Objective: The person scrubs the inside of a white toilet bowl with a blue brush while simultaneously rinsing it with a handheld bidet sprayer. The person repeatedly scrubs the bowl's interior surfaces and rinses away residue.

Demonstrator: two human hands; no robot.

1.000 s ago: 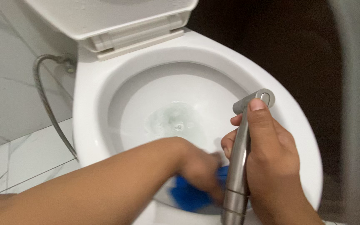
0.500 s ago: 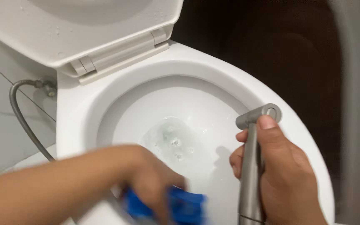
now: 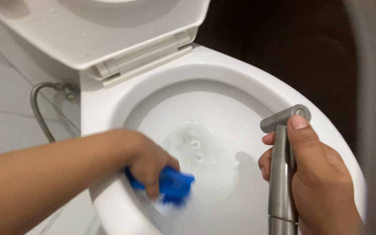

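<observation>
The toilet bowl (image 3: 240, 74) filled most of the head view, white and glossy, with its seat and lid (image 3: 109, 30) tipped up at the back and flecked with water drops. Inside the bowl a shallow pool of clear water (image 3: 196, 152) lay at the bottom, with a few small bubbles on its surface. The left hand (image 3: 151, 159) reached in over the near-left rim of the bowl and was clenched around a blue brush (image 3: 175, 185), fingers curled over its top; the brush was pressed against the inner wall of the bowl, just left of the water and below the rim, and it showed blurred, so its bristles could not be made out clearly. The right hand (image 3: 318, 182) was over the right side of the bowl, above the rim, gripping a metal bidet sprayer (image 3: 282, 174) held upright, the fingers wrapped around its handle and the thumb lying up along the stem to just under the angled head. The head of the sprayer pointed left, toward the inside of the bowl; whether water came from it could not be told. Left of the bowl, behind it, a grey flexible hose (image 3: 40, 113) curved down from a wall fitting against pale tiles (image 3: 5, 100). Right of the bowl the background was dark, with a blurred pale vertical shape at the far edge.
</observation>
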